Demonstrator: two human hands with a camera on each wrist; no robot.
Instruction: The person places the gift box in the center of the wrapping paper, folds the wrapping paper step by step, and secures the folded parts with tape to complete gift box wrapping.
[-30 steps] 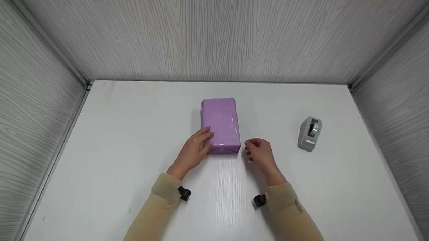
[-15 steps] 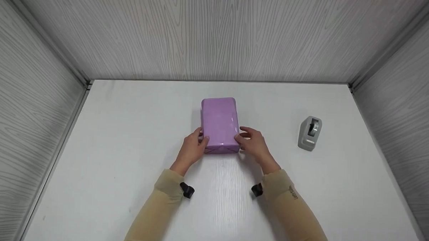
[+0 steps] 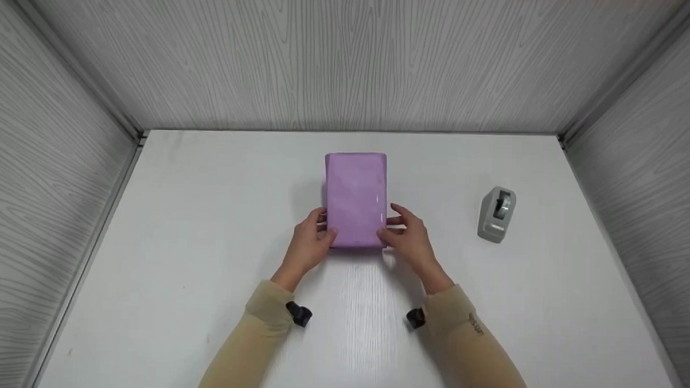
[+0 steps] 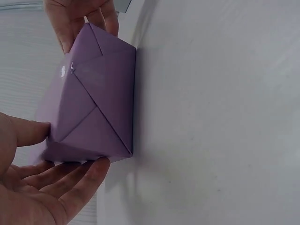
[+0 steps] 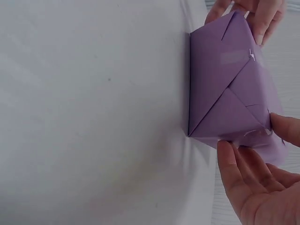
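Purple box [image 3: 356,200] between left hand [image 3: 307,244] and right hand [image 3: 410,237]; end flap [image 4: 110,84] likely weak spot.
Both hands grip the box's sides, near end; squeezing too hard could pop the end flap. Tape dispenser [image 3: 496,216] beyond the right hand.

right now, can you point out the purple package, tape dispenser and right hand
Purple package [image 3: 355,200], head view: middle of its upper face.
Tape dispenser [image 3: 494,221], head view: its grey body.
Right hand [image 3: 411,238], head view: back of the hand.
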